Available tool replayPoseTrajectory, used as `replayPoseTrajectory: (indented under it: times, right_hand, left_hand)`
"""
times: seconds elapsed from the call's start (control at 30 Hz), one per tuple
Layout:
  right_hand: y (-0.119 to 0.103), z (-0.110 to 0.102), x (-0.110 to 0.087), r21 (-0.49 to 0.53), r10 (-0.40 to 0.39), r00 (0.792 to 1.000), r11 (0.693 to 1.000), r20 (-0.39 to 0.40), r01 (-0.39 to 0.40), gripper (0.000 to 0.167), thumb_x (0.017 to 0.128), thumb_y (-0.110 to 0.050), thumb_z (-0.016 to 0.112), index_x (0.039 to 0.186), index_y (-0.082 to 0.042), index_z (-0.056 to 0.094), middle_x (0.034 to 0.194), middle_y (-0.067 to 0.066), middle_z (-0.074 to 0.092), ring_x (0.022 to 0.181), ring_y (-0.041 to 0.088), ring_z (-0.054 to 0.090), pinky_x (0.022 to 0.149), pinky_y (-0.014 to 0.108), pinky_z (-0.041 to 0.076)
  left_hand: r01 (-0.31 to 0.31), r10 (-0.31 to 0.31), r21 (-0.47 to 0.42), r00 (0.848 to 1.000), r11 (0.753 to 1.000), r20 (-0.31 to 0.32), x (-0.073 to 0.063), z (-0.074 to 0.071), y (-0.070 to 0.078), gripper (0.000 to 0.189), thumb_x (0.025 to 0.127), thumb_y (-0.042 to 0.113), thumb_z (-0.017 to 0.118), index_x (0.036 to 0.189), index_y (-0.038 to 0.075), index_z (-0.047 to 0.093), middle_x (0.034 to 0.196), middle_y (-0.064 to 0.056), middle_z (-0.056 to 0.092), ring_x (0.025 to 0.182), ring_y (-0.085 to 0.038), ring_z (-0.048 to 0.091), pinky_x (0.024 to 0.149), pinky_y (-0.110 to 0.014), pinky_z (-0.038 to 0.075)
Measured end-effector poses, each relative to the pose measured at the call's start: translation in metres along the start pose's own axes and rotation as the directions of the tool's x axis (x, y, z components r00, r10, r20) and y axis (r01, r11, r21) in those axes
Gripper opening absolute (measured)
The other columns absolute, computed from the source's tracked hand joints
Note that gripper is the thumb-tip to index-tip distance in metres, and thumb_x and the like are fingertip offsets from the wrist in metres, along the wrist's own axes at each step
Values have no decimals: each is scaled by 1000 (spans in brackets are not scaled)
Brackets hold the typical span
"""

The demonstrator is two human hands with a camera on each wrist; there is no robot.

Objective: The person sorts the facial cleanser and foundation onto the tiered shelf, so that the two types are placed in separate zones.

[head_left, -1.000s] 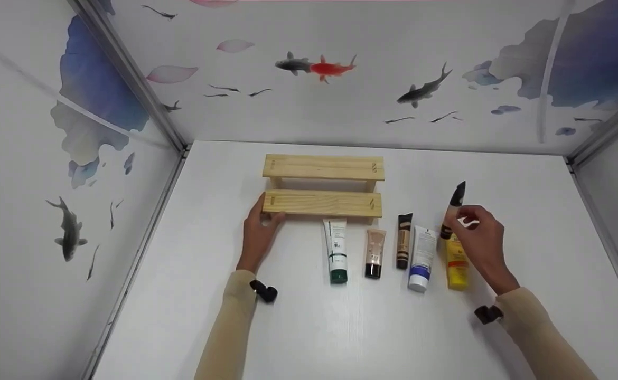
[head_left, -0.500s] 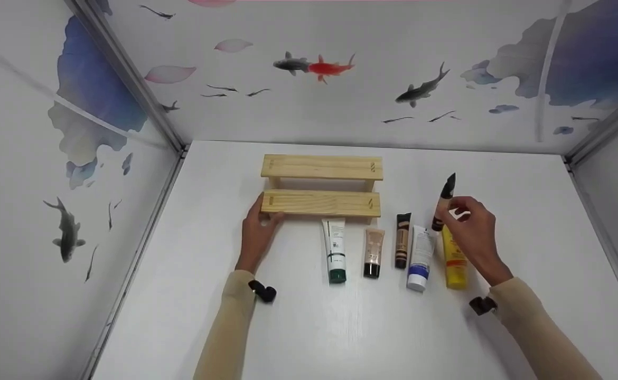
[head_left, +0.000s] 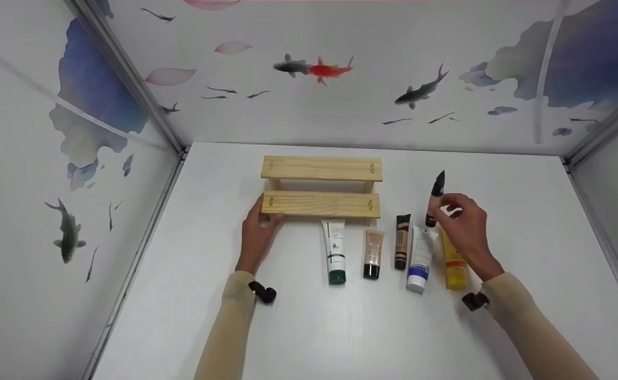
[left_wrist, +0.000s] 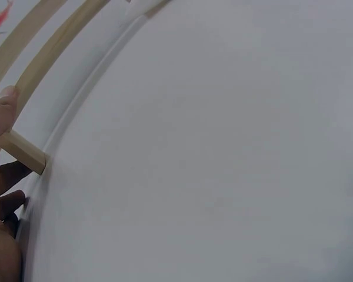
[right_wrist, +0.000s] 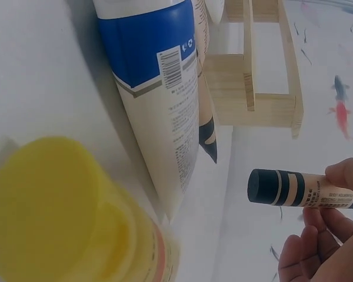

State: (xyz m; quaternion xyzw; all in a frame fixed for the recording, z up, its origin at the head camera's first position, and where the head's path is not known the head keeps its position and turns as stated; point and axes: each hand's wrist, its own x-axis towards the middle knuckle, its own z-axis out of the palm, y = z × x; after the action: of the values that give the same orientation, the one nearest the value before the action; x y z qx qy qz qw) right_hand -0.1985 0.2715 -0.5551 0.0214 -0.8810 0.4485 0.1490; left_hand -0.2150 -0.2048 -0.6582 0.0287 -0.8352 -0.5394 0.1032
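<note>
The two-tier wooden rack (head_left: 320, 205) is held at the left end of its front shelf by the left hand (head_left: 257, 232), with the thumb on the shelf's front edge and other fingers round the end, near the leg; the left wrist view shows that contact. Well to the right of the rack, the right hand (head_left: 465, 224) pinches a black-and-tan tube (right_wrist: 297, 189) between thumb and fingers, cap end down and slightly tilted. In the right wrist view this tube is in the air, apart from the rack and from the other tubes. As far as things stand, one tube is off the table (head_left: 309, 327), and the remaining five lie on it, spread from in front of the rack to its right. The white tube with a green cap (head_left: 336, 253) lies just before the rack's front shelf; whether the two touch cannot be told. The beige tube with a black cap (head_left: 373, 252) lies in front of the rack's right end. Farther right of the rack come a second dark-and-tan tube (head_left: 402, 243), then the white-and-blue tube (head_left: 419, 261), and, farthest from it, the yellow tube (head_left: 454, 266), partly hidden by the right hand. By that count, six tubes are off the rack's shelves: one lifted, five untouched by either hand.
</note>
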Motion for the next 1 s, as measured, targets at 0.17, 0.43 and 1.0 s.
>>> replayPoseTrajectory:
  times: [0.17, 0.43, 1.0]
  right_hand:
    - [-3, 2, 1, 16, 10, 1000, 1000, 5, -10, 35, 106, -28, 78, 128, 0, 74, 120, 16, 72, 105, 26, 59, 88, 21, 46]
    - [-9, 10, 5, 28, 1, 1000, 1000, 0, -1, 34, 106, -23, 78, 130, 0, 73, 122, 17, 72, 105, 26, 59, 89, 20, 46]
    - [-21, 28, 11, 43, -10, 1000, 999, 9, 10, 33, 104, -24, 80, 128, -1, 75, 121, 16, 72, 106, 31, 61, 89, 25, 48]
  left_hand:
    - [-4, 4, 1, 1000, 1000, -1, 0, 0, -1, 87, 104, 48, 76, 172, 10, 37, 173, -12, 44, 161, -28, 39, 133, -44, 29]
    - [-14, 14, -15, 1000, 1000, -9, -1, -2, -2, 88, 103, 46, 78, 171, 7, 38, 173, -14, 44, 161, -28, 39, 133, -44, 30]
    - [-24, 24, -25, 1000, 999, -6, -1, -1, -1, 91, 102, 48, 79, 172, 9, 37, 169, -11, 50, 139, -24, 57, 124, -48, 40]
